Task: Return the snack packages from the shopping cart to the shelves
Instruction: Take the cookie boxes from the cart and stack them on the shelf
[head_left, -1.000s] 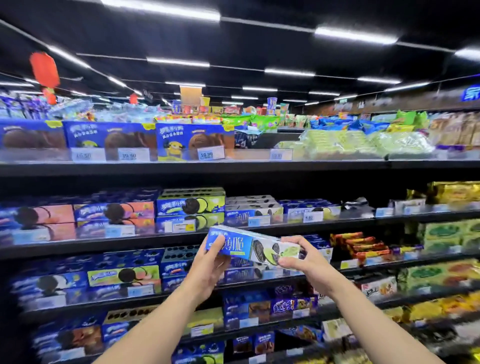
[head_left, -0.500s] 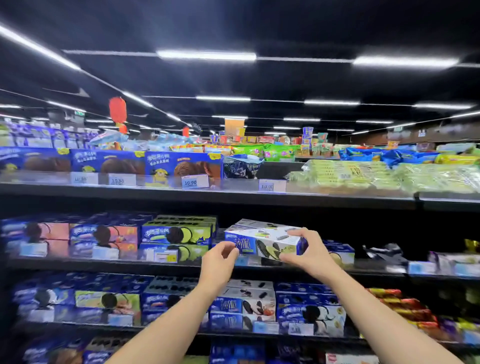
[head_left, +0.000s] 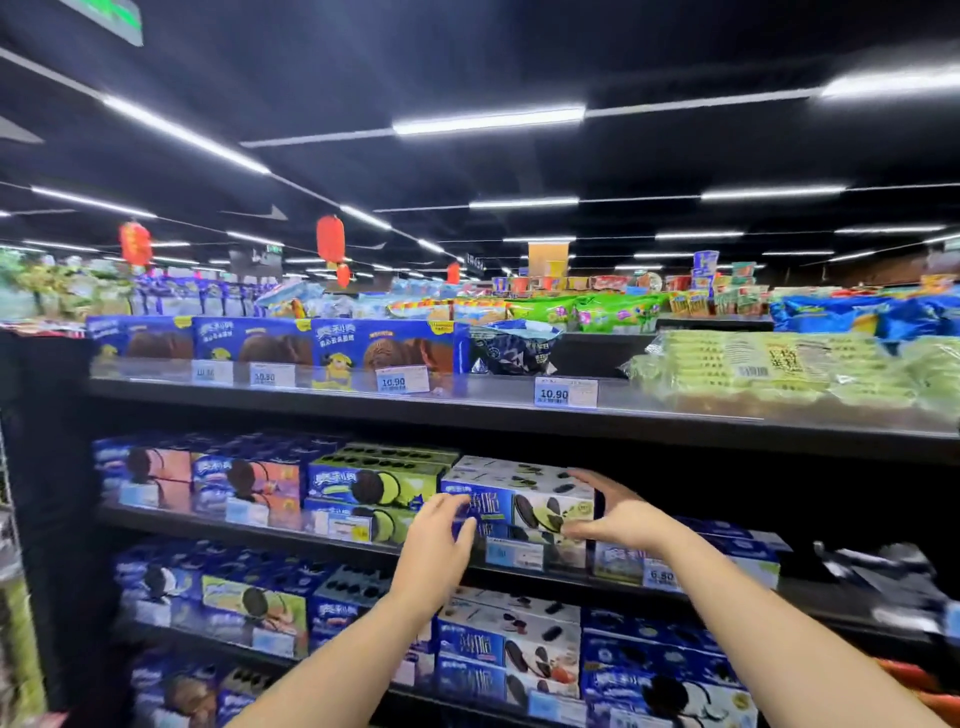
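Observation:
A blue and white cookie box (head_left: 519, 499) with a green-cream biscuit picture lies on the second shelf (head_left: 291, 532), stacked on a matching box. My right hand (head_left: 618, 517) clasps its right end, thumb on top and fingers under the front edge. My left hand (head_left: 436, 540) rests flat against the box's left front, fingers loose and not wrapped around it. The shopping cart is out of view.
Green cookie boxes (head_left: 374, 486) stand just left of the placed box, lower blue boxes (head_left: 727, 545) to its right. The top shelf (head_left: 493, 408) overhangs closely, carrying blue boxes and green packets. More cookie boxes (head_left: 509, 649) fill the shelf below.
The box has gone from mid-air in front of the shelves onto the stack on the second shelf. My left hand has loosened from its left end. The view has tilted upward.

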